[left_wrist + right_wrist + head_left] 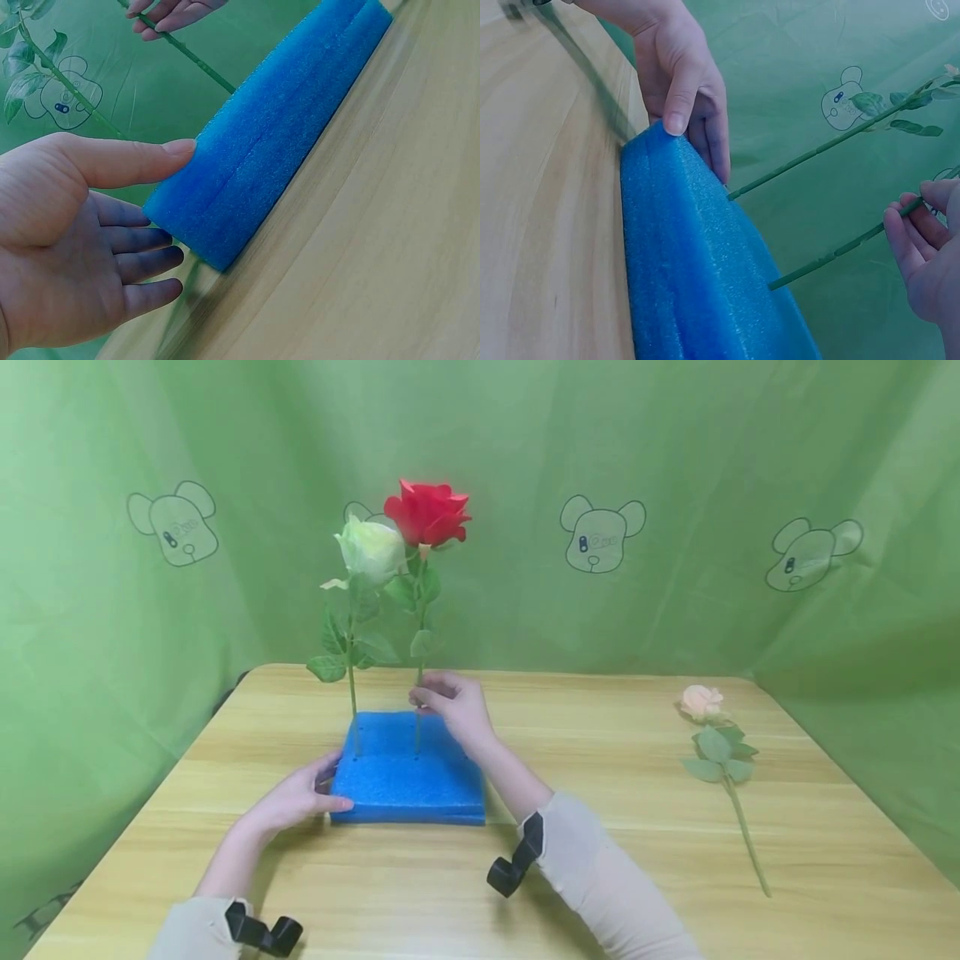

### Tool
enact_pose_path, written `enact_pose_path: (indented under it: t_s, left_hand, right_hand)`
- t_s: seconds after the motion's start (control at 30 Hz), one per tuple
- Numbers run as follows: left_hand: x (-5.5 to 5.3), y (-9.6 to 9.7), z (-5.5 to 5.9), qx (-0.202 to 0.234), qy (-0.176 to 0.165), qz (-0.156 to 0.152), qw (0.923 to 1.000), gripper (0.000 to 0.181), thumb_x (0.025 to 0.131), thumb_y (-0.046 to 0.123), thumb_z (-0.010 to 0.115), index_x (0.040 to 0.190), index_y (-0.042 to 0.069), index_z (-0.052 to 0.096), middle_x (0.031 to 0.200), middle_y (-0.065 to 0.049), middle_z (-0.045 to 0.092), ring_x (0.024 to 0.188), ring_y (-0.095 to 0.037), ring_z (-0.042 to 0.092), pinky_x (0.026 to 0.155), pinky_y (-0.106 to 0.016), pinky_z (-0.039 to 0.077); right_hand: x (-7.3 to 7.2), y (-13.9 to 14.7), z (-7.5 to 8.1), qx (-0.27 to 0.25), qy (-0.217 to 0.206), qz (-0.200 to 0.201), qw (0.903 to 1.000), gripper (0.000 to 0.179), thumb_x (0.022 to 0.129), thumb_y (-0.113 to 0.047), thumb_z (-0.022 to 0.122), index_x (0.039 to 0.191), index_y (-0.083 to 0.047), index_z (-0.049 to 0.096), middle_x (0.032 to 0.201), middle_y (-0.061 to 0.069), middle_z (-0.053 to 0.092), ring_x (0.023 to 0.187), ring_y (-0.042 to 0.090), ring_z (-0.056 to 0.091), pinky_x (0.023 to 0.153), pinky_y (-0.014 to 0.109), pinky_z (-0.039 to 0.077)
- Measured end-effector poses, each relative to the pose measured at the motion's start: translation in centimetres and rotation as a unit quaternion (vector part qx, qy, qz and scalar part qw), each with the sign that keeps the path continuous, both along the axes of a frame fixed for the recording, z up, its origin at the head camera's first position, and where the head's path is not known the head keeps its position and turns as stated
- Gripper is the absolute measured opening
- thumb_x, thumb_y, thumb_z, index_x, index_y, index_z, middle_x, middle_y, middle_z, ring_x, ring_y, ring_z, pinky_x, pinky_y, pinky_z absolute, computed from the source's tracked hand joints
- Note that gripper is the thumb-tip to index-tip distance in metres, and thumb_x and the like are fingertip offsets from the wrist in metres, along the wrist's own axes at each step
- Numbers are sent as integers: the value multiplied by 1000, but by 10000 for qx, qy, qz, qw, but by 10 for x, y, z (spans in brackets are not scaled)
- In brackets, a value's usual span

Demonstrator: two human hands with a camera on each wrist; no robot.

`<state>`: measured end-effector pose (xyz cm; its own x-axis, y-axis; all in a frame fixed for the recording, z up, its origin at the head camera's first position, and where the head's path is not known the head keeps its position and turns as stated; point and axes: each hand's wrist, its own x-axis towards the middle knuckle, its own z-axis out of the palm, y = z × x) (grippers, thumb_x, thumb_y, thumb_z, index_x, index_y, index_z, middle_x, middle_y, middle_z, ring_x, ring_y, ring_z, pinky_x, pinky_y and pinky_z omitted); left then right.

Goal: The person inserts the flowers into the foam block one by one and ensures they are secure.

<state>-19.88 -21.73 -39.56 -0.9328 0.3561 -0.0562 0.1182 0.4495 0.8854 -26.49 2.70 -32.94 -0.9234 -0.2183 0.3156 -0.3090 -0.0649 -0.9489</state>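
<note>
A blue foam block (408,785) lies on the table with two roses standing upright in its small holes. My right hand (453,706) pinches the stem of the red rose (429,514) between thumb and fingers, a little above the foam. In the right wrist view that green stem (829,257) enters the block's top. To its left stands the white rose (371,552), untouched by either hand. At the block's left corner rests my left hand (300,789). Its straight thumb (142,161) touches the foam's edge, and the other fingers extend along the side.
A pale pink rose (702,702) lies on the right of the wooden table (600,877), its stem pointing toward the front. Green curtains (510,435) printed with bear heads surround the table at the back and sides. Black wrist mounts (517,856) sit on both sleeves.
</note>
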Motion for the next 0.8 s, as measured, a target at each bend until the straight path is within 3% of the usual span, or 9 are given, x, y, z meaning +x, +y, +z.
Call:
enact_pose_path:
  t_s: [0.43, 0.7, 0.8]
  left_hand:
    - [-1, 0, -1, 35, 18, -35, 10000, 93, 81, 18, 71, 142, -14, 9, 147, -32, 11, 132, -48, 17, 108, -54, 17]
    - [-1, 0, 0, 13, 38, -59, 10000, 92, 81, 17, 71, 142, -14, 9, 147, -33, 11, 132, -48, 18, 108, -55, 18]
    - [-1, -1, -1, -11, 72, -56, 10000, 92, 81, 17, 71, 142, -14, 9, 147, -33, 12, 132, -48, 18, 108, -55, 18]
  right_hand:
    - [-2, 4, -9, 291, -132, 69, 9995, 25, 85, -1, 62, 107, 11, 60, 97, 22, 66, 86, 25, 66, 76, 31, 56]
    - [-2, 7, -16, 376, -158, 202, 9990, 26, 86, -2, 62, 108, 12, 59, 99, 23, 65, 91, 30, 64, 82, 40, 54]
    - [-3, 7, -19, 418, -183, 212, 9987, 27, 86, -2, 61, 109, 12, 58, 101, 24, 64, 92, 31, 64, 81, 37, 54]
